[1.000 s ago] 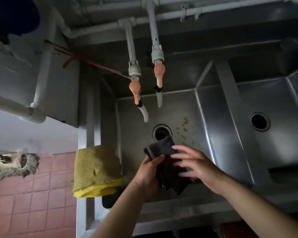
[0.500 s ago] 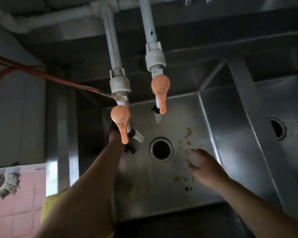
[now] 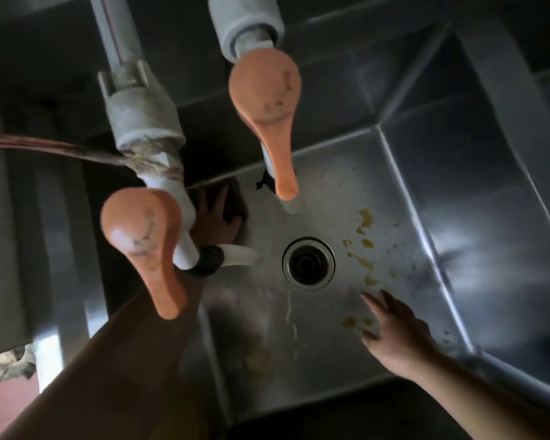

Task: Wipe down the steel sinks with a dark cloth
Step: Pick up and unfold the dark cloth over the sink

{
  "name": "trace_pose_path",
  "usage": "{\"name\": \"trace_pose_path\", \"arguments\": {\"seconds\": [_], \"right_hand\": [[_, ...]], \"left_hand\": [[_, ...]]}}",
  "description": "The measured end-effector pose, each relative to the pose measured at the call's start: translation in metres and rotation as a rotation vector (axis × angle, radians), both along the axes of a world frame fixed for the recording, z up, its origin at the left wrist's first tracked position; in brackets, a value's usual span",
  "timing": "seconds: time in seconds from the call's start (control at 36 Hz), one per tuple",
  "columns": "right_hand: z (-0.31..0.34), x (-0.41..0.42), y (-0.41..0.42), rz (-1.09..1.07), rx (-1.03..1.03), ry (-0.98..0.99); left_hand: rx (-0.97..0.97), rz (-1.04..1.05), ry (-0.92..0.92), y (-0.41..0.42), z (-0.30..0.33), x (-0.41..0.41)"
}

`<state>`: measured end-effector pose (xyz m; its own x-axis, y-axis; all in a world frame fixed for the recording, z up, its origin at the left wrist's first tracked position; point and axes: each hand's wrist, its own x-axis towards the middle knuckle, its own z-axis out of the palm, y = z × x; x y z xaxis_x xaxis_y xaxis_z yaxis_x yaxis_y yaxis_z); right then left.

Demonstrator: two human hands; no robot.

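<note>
Two orange tap levers are hanging large in the upper half of the frame — the left lever (image 3: pixel 146 249) at centre left and the right lever (image 3: pixel 269 115) near the top centre — each on a pale plastic pipe. Below them the steel sink (image 3: pixel 477 192) is filling the middle and right of the picture, its round drain (image 3: pixel 308 263) sitting just below centre, with yellowish stains (image 3: pixel 364 222) spotting the floor to the drain's right.

The left hand (image 3: pixel 218 222) is reaching into the far left corner of the basin, behind the left tap's spout (image 3: pixel 238 254), with fingers laid flat and spread on the dark cloth (image 3: pixel 237 201), pressing it against the steel where floor meets back wall. Much of that hand is being hidden by the tap, so how the thumb lies cannot be told.

The right hand (image 3: pixel 394 331) is lying low in the lower right of the frame — fingers loosely extended, holding nothing, fingertips just beside the stains. Whether it is touching the basin floor is unclear.
</note>
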<state>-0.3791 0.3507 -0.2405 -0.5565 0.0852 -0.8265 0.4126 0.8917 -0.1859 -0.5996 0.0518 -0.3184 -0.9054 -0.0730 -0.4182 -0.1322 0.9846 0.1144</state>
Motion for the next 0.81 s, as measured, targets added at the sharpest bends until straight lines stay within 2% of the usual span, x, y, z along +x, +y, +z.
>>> {"name": "trace_pose_path", "arguments": {"seconds": [0.14, 0.25, 0.39, 0.5, 0.64, 0.81], "right_hand": [[-0.015, 0.002, 0.013, -0.035, 0.020, -0.037], [-0.026, 0.006, 0.019, -0.097, 0.026, -0.060], [-0.033, 0.017, 0.019, -0.131, 0.029, -0.091], [-0.023, 0.031, 0.013, -0.144, 0.010, -0.127], [0.004, 0.045, 0.003, -0.020, -0.001, -0.213], [0.046, 0.069, -0.013, 0.311, 0.034, -0.215]], "left_hand": [[0.044, 0.065, -0.147, 0.014, 0.005, -0.012], [0.017, 0.081, -0.150, 0.023, 0.002, -0.012], [-0.009, -0.004, -0.134, 0.006, -0.020, -0.010], [-0.064, -0.135, -0.133, 0.000, -0.031, 0.033], [-0.001, -0.001, -0.331, 0.026, -0.013, 0.122], [0.052, 0.025, -0.536, 0.030, 0.010, 0.207]]}}
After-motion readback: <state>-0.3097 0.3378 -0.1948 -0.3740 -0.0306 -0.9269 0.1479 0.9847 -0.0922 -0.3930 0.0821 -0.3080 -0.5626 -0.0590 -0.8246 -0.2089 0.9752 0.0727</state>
